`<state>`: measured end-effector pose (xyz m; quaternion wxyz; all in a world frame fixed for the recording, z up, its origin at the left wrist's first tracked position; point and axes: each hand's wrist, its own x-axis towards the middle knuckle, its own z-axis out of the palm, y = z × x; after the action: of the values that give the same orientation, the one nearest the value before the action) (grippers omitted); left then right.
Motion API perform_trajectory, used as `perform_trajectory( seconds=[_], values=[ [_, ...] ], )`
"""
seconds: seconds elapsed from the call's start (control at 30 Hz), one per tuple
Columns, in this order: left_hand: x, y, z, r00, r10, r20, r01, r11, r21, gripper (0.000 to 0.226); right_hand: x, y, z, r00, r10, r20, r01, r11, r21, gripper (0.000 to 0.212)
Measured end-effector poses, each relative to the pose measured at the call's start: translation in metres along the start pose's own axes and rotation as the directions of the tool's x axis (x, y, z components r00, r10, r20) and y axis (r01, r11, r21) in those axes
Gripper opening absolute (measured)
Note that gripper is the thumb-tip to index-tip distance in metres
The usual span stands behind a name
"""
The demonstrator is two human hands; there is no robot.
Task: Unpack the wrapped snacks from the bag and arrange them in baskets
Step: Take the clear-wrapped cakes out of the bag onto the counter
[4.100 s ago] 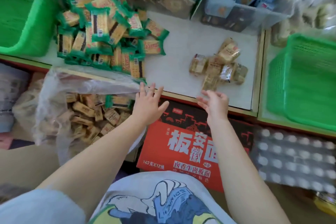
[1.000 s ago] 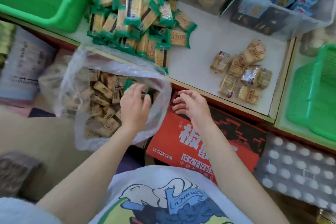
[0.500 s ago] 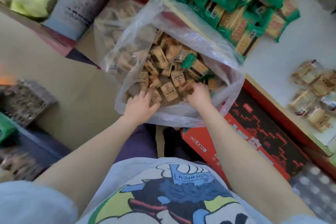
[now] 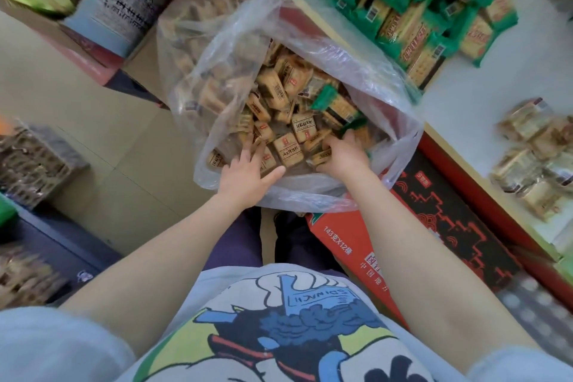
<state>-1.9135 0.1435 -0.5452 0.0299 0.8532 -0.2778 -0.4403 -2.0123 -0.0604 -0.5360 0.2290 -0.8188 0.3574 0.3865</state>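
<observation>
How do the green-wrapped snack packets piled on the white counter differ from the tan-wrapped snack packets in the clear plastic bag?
The green-wrapped snack packets are longer, green-edged and already unpacked on the white counter. The tan-wrapped snack packets are squarer, brown-printed and still in the clear plastic bag, where both hands reach. Both are sealed single packs lying jumbled.

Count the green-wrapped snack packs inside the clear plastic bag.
2 visible: one green-wrapped pack mid-bag among the tan packs, another just past the right hand. More may be buried inside the clear plastic bag.
</observation>
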Motion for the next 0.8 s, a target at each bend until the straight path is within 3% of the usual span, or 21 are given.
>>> perform_trajectory(
  seconds=[0.13, 0.23, 0.33, 0.4, 0.43, 0.5, 0.53, 0.57, 0.7, 0.73, 0.8],
  values=[
    [0.000, 0.001, 0.000, 1.000, 0.006, -0.008, -0.006, 1.000, -0.018, 0.081, -0.006, 0.001, 0.003, 0.997, -0.044, -0.060, 0.044, 0.999, 0.001, 0.049],
    [-0.005, 0.006, -0.006, 1.000, 0.001, -0.021, -0.002, 0.999, -0.041, 0.078, -0.021, 0.009, 0.003, 0.956, -0.140, -0.256, 0.158, 0.986, 0.052, 0.039],
    [-0.016, 0.023, -0.018, 0.993, 0.008, -0.114, -0.009, 1.000, -0.009, 0.075, -0.042, 0.010, -0.008, 0.919, -0.018, -0.395, 0.204, 0.877, 0.435, 0.034],
    [-0.027, 0.042, -0.027, 0.982, 0.043, -0.181, -0.069, 0.988, -0.138, 0.067, -0.061, 0.007, -0.027, 0.928, 0.125, -0.351, 0.199, 0.629, 0.751, 0.028],
    [-0.033, 0.054, -0.033, 0.982, 0.039, -0.186, -0.097, 0.945, -0.313, 0.060, -0.072, 0.007, -0.039, 0.942, 0.159, -0.295, 0.195, 0.454, 0.869, 0.029],
    [-0.047, 0.087, -0.051, 0.993, 0.008, -0.121, -0.094, 0.680, -0.727, 0.040, -0.095, 0.012, -0.058, 0.978, 0.100, -0.185, 0.178, 0.080, 0.981, 0.046],
    [-0.053, 0.106, -0.060, 0.997, 0.016, -0.075, -0.072, 0.528, -0.846, 0.028, -0.105, 0.018, -0.064, 0.983, 0.045, -0.175, 0.178, -0.053, 0.983, 0.052],
    [-0.058, 0.123, -0.066, 0.998, 0.042, -0.054, -0.067, 0.435, -0.898, 0.022, -0.116, 0.026, -0.070, 0.982, 0.005, -0.191, 0.190, -0.115, 0.975, 0.053],
    [-0.067, 0.188, -0.075, 0.993, 0.121, -0.018, -0.058, 0.340, -0.939, 0.020, -0.154, 0.074, -0.084, 0.970, -0.049, -0.240, 0.231, -0.141, 0.963, 0.040],
    [-0.068, 0.204, -0.076, 0.990, 0.141, 0.008, -0.040, 0.331, -0.943, 0.016, -0.163, 0.090, -0.086, 0.963, -0.024, -0.269, 0.267, -0.063, 0.962, 0.043],
    [-0.065, 0.232, -0.076, 0.983, 0.164, 0.082, 0.019, 0.355, -0.935, 0.007, -0.177, 0.123, -0.086, 0.932, 0.022, -0.361, 0.345, 0.251, 0.905, 0.055]
  ],
)
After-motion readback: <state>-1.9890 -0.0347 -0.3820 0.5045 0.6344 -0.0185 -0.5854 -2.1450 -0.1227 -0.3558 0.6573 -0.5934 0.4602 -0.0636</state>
